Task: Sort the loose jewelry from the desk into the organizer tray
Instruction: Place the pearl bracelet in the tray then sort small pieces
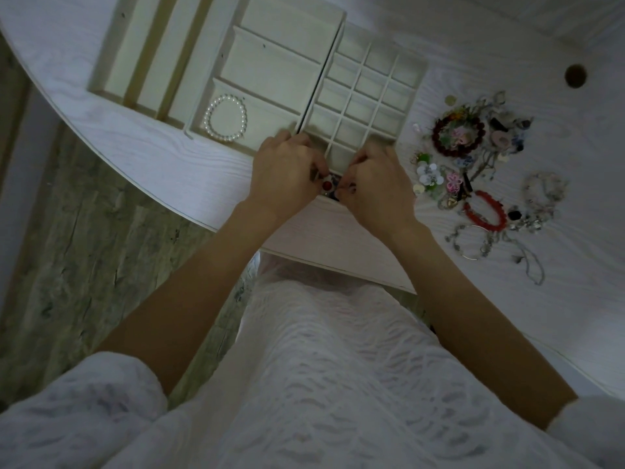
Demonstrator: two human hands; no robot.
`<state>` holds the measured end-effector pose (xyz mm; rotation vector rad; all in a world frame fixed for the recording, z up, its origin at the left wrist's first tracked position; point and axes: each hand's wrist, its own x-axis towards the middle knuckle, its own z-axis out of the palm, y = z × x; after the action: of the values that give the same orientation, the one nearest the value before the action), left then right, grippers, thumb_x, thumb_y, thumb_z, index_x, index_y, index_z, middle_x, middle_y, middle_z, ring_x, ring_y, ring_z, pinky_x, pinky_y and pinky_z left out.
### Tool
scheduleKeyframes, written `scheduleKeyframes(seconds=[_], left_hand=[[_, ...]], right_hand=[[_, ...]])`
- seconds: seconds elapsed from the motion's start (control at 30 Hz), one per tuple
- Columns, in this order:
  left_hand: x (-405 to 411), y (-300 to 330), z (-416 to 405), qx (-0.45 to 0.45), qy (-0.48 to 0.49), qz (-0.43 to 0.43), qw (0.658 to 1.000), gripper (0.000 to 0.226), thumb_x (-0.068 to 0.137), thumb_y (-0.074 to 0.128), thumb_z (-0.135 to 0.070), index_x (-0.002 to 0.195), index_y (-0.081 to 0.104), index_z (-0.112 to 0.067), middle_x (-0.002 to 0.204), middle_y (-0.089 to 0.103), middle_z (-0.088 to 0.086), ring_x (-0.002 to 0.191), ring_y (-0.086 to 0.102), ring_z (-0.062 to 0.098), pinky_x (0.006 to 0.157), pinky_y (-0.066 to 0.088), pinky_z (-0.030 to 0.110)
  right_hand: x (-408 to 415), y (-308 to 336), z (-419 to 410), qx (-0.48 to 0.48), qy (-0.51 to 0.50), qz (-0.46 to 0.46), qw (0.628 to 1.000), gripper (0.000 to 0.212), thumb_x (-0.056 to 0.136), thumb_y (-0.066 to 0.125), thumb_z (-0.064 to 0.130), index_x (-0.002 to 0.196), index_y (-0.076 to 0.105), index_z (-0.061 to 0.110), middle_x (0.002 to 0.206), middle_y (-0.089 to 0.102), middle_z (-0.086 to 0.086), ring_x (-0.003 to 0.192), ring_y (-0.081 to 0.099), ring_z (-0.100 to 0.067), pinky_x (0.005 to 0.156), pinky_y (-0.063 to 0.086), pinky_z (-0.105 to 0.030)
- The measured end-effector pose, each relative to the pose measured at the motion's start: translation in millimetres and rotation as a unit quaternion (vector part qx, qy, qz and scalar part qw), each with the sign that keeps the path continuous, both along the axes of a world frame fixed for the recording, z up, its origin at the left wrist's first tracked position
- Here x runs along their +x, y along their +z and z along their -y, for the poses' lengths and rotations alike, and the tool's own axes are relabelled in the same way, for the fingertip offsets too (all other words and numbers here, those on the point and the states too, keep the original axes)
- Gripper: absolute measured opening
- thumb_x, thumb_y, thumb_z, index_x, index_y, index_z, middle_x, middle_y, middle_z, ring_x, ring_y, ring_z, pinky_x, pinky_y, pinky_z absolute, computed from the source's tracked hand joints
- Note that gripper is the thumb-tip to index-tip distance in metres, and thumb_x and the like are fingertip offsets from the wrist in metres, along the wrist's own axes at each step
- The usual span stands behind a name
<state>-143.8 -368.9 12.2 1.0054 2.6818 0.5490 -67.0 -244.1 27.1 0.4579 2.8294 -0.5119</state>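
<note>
while both hands meet at the near edge of the tray (pixel 414 96), left hand (pixel 285 170) and right hand (pixel 378 184) pinch a small red-beaded piece (pixel 327 185) between them; free it gently, then lower it into one small compartment. loose jewelry (pixel 473 164) waits right.

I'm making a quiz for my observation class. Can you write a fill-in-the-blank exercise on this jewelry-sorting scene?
1. The only piece already in the organizer tray is a ____ bracelet.
2. The loose jewelry pile lies to the ____ of the tray.
3. The left hand and right hand together pinch a small piece with a ____ bead.

Missing words: pearl; right; red
</note>
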Motion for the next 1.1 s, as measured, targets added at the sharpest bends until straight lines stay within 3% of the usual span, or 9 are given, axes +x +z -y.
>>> scheduleKeyframes(seconds=[0.13,0.37,0.63,0.77,0.87,0.97,1.1], left_hand=[[0.5,-0.9,0.9,0.006,0.004,0.004,1.0,0.012,0.066,0.076,-0.014,0.076,0.076,-0.021,0.078,0.064,0.008,0.074,0.056,0.032,0.066,0.035,0.031],[0.3,-0.8,3.2,0.019,-0.004,0.017,1.0,0.011,0.07,0.075,-0.015,0.08,0.075,-0.02,0.083,0.065,0.008,0.079,0.057,0.031,0.069,0.034,0.032],[12.6,-0.3,20.4,0.107,0.01,0.058,0.992,0.016,0.082,0.067,-0.011,0.097,0.072,-0.013,0.09,0.064,0.007,0.084,0.055,0.025,0.07,0.036,0.024],[37.2,9.6,19.8,0.174,0.007,0.052,0.983,0.02,0.086,0.057,-0.019,0.1,0.07,-0.011,0.088,0.065,0.003,0.081,0.054,0.013,0.072,0.037,0.015],[54.7,15.9,1.6,0.189,-0.034,0.068,0.979,0.021,0.088,0.055,-0.022,0.101,0.07,-0.013,0.089,0.066,0.001,0.08,0.056,0.012,0.072,0.042,0.017],[65.9,17.1,-29.0,0.167,-0.088,0.08,0.979,0.025,0.087,0.053,-0.025,0.104,0.068,-0.014,0.089,0.065,0.0,0.078,0.059,0.016,0.073,0.046,0.023],[75.0,10.5,-82.6,0.122,-0.147,0.063,0.98,0.027,0.086,0.058,-0.02,0.111,0.066,-0.009,0.102,0.066,0.008,0.09,0.062,0.025,0.076,0.047,0.03]], right_hand=[[2.4,0.3,6.9,-0.003,-0.038,-0.025,0.999,0.007,0.08,0.07,0.016,0.086,0.071,0.011,0.106,0.053,-0.009,0.104,0.048,-0.025,0.067,0.032,-0.027],[9.5,-3.2,0.7,-0.067,-0.093,-0.033,0.993,0.019,0.078,0.07,0.016,0.095,0.062,0.011,0.105,0.053,-0.006,0.1,0.046,-0.021,0.063,0.023,-0.023],[50.0,6.4,-27.4,-0.082,-0.05,-0.095,0.991,0.014,0.084,0.062,0.014,0.098,0.062,0.01,0.098,0.056,-0.009,0.092,0.05,-0.026,0.076,0.034,-0.028],[94.5,7.9,-52.9,-0.045,-0.103,-0.126,0.986,0.014,0.086,0.058,0.015,0.098,0.063,0.01,0.094,0.063,-0.008,0.089,0.055,-0.028,0.079,0.039,-0.036],[132.9,-1.1,-77.5,0.017,-0.191,-0.088,0.977,0.025,0.085,0.059,0.015,0.109,0.062,0.01,0.107,0.061,-0.014,0.104,0.051,-0.036,0.088,0.037,-0.043],[158.4,-15.4,-94.3,0.033,-0.254,0.001,0.967,0.044,0.086,0.061,0.019,0.129,0.05,0.015,0.132,0.044,-0.016,0.12,0.038,-0.038,0.098,0.032,-0.047],[170.4,-30.7,-104.1,0.022,-0.241,-0.021,0.97,0.047,0.088,0.058,0.021,0.133,0.048,0.02,0.138,0.042,-0.012,0.122,0.037,-0.033,0.101,0.031,-0.041]])
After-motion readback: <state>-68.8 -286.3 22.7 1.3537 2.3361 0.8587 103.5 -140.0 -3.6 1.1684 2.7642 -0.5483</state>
